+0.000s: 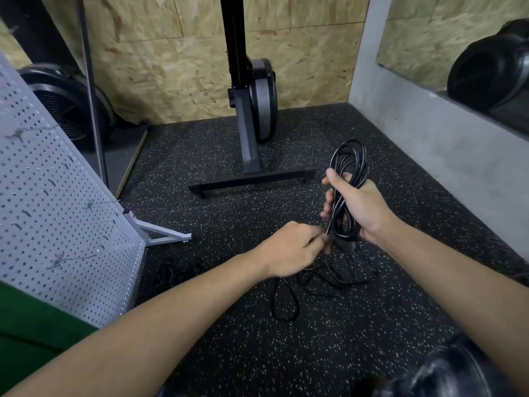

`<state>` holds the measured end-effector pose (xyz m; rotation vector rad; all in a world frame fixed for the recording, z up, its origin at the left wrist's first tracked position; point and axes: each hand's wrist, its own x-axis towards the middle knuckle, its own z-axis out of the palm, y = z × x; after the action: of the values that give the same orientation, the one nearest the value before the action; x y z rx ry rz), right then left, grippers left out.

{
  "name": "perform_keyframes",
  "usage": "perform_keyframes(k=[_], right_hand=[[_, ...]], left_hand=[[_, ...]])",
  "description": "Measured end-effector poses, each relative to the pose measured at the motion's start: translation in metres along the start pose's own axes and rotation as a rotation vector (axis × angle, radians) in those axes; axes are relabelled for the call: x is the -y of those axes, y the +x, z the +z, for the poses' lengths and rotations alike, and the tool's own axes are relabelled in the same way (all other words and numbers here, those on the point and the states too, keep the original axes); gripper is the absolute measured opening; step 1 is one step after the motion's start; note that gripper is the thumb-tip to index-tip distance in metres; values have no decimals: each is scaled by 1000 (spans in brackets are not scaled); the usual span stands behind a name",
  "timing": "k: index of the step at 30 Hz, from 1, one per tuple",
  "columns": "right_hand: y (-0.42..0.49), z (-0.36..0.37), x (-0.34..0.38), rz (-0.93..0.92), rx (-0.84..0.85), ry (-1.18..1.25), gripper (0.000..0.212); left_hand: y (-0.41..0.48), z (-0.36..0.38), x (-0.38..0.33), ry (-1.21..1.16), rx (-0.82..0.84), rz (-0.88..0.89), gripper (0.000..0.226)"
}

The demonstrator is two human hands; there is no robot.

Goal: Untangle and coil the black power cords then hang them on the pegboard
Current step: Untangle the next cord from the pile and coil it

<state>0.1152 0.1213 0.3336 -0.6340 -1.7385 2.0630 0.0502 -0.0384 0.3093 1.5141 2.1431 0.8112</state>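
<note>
Coiled cord (347, 179), right of centre: several loops gathered, my right hand (360, 207) wrapped around the bundle. Left hand (294, 247) just below it, pinching the tail by the plug. Loose cords (323, 282) lie tangled on the floor mat (229, 353) under both hands. Pegboard (57, 210), left edge: no cord on it that I see. I judge the first coil nearly done; remaining untangling and all hanging left.

The cord (350, 174) gripped in the right hand (363, 207) has a smooth, slightly glossy black sheath, probably rubbery plastic. Under both hands the floor (229, 325) is matt black, grainy and flecked pale. Left of the left hand (294, 247), the pegboard (57, 210) is matt, pale grey perforated sheet metal. Beyond the hands, the wall (171, 67) is rough wood chipboard
</note>
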Motion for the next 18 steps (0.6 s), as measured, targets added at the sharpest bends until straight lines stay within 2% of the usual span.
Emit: perform_keyframes(k=[2,5,8,12,18], right_hand=[[1,-1,1,52,23,40,33],[-3,3,-1,140,83,56,35],[-6,12,1,102,80,10,34],[-2,10,14,71,60,126,32],[-1,2,14,70,58,140,31]], left_hand=[[1,0,2,7,-20,-22,37],[1,4,5,-22,45,-79,36],[-2,7,2,-67,96,-81,36],[-3,7,11,-141,120,-54,42],[-3,2,29,-110,141,-79,34]])
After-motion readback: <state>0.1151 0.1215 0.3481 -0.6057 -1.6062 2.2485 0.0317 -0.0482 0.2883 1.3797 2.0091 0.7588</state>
